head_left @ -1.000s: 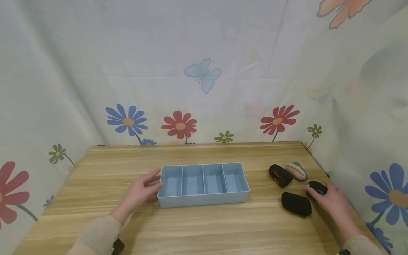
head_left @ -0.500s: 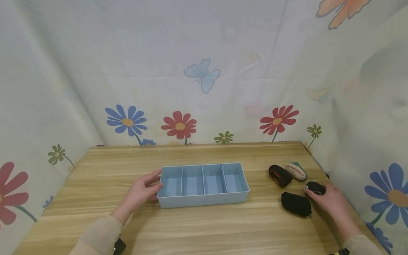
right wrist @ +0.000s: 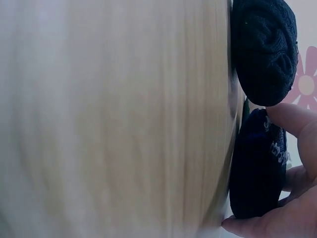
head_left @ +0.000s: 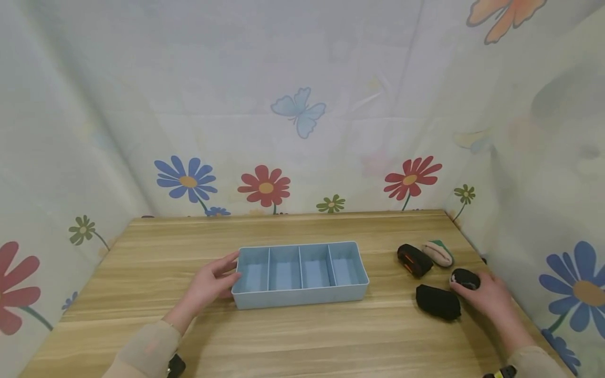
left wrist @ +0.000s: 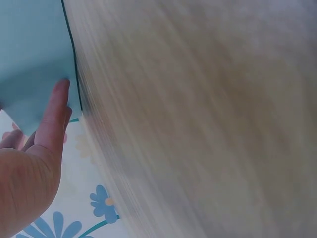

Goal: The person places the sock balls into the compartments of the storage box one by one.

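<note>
A pale blue box (head_left: 300, 299) with several compartments in a row sits mid-table. My left hand (head_left: 207, 282) rests at its left end, thumb tip right at the rim. The left wrist view shows that hand (left wrist: 37, 163) with straight fingers against the box's wall (left wrist: 34, 44). My right hand (head_left: 491, 299) pinches a dark rolled sock (head_left: 465, 279) with pale marks between thumb and fingers. Seen from the right wrist, the rolled sock (right wrist: 257, 168) is close over the table, and a plain black rolled sock (right wrist: 265, 49) lies beside it.
Near the right hand lie the plain black roll (head_left: 438, 302), a black roll with orange stripes (head_left: 414, 260) and a beige and green roll (head_left: 438, 253). A flowered cloth (head_left: 302, 63) hangs behind and beside the wooden table (head_left: 302, 341).
My right hand and the rolled sock in it have shifted slightly left. The left hand and the box stay in place.
</note>
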`<state>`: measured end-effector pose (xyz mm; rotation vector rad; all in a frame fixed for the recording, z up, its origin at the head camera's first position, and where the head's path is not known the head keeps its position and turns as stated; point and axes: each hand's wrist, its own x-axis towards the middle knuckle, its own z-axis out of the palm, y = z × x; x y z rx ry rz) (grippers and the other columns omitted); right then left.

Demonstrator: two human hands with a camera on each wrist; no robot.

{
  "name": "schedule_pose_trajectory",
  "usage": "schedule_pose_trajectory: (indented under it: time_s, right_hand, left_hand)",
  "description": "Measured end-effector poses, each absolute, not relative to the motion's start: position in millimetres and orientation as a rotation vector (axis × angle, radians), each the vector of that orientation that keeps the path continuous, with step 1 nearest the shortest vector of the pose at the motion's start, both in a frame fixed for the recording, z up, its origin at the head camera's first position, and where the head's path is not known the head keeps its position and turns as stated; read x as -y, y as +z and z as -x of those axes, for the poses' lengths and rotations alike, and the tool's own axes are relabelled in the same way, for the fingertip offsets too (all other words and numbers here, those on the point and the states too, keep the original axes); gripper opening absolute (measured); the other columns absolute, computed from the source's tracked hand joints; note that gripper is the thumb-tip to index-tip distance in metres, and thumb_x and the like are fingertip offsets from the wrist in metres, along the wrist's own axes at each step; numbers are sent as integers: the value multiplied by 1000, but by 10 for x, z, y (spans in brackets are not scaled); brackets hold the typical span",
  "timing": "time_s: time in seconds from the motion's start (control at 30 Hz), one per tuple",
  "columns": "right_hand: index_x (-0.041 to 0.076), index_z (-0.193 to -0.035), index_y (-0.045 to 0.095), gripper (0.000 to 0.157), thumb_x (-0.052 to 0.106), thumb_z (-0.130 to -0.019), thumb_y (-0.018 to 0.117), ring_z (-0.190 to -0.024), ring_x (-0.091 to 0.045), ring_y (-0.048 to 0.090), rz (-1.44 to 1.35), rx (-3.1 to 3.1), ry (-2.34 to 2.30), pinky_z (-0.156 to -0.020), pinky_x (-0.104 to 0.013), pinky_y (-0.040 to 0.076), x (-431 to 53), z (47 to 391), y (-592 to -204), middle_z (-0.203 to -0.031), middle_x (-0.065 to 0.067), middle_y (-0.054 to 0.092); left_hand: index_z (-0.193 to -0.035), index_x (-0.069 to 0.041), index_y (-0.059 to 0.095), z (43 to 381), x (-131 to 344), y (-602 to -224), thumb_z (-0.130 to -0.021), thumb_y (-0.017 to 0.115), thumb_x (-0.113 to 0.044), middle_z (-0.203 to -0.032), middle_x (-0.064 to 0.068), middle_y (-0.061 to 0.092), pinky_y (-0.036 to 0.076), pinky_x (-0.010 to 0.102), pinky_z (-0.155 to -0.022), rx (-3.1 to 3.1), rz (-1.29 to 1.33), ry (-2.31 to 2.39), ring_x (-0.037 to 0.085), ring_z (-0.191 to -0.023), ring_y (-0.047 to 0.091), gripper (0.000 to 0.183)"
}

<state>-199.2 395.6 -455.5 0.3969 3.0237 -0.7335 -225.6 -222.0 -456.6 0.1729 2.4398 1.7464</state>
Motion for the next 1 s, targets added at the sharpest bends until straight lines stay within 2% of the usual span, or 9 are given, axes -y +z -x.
schedule_pose_trajectory:
  time_s: [0.2,0.5,0.9,1.0]
  right_hand:
    - [-24,-133,32,94,52,-89,64,-117,-64,34,-370,-3033,-690,-95,-69,34,-3966,2020,-4560,-130,-51,28]
    - [-26,-126,39,91,50,-87,67,-107,-61,45,-291,-3074,-611,-86,-64,43,-4003,2033,-4554,-119,-50,42]
    - [-22,-130,38,87,49,-88,66,-113,-65,36,-238,-3069,-616,-91,-70,38,-4018,2020,-4548,-125,-53,31]
    - [-21,-130,38,88,51,-88,66,-112,-64,36,-268,-3083,-598,-88,-69,38,-3986,1990,-4523,-123,-52,33]
  left_hand:
    - [-152,-6,38,2243,2225,-4563,-96,67,-15,-146,31,42,59,43,-80,-2447,-168,1735,46,-129,47,64]
    - [-152,-6,39,2232,2218,-4551,-96,67,-16,-146,31,42,59,42,-80,-2463,-171,1722,45,-129,48,64]
    - [-152,-6,39,2236,2222,-4554,-96,67,-16,-146,31,43,59,41,-79,-2465,-170,1716,45,-128,48,64]
    - [-152,-6,39,2227,2213,-4548,-96,66,-14,-145,31,43,59,42,-79,-2471,-173,1708,46,-128,49,63]
